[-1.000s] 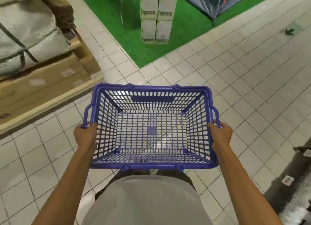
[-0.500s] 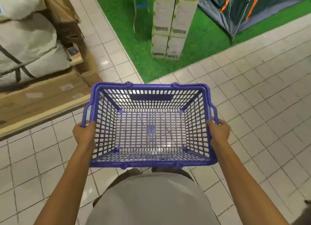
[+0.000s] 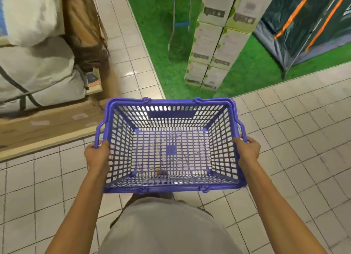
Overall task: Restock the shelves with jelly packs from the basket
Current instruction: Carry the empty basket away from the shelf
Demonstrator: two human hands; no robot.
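Basket (image 3: 171, 101), just one, held over the tiled floor (image 3: 288, 132): I have my left hand (image 3: 96, 155) gripping its left rim, right hand (image 3: 247, 151) its right.

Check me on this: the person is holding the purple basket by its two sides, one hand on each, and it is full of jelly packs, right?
Not full. The head view shows the basket holding no packs, only its bare mesh floor. The rest stands: the left hand and the right hand each hold one side.
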